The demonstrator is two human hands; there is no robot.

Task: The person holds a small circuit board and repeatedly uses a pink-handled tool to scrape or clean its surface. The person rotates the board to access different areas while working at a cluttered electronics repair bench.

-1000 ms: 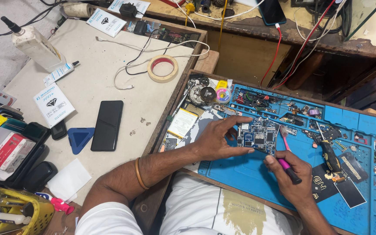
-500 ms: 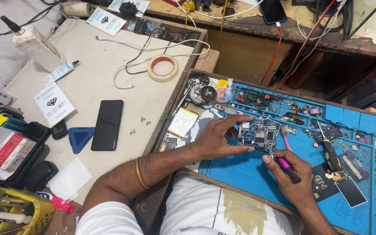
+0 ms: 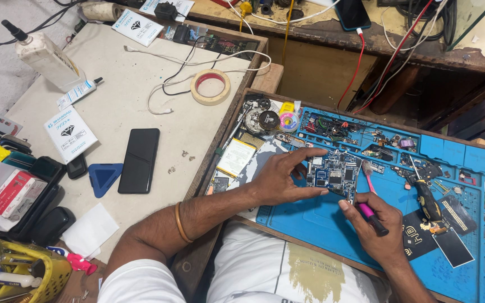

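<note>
Two hands are working over a blue mat (image 3: 310,224). Left hand (image 3: 279,179) is pinching a circuit board (image 3: 333,175) by its left edge, index finger stretched along the top, thumb underneath; board is lying on the mat, near its upper middle. Right hand (image 3: 373,227) is gripping a pink tool (image 3: 370,203) with fingers closed around its handle, its tip lying just beside the board's right edge. Black screwdriver (image 3: 426,196) is lying right of it. Tape roll (image 3: 210,87) and black phone (image 3: 139,160) are sitting on the table (image 3: 141,112), well apart.
</note>
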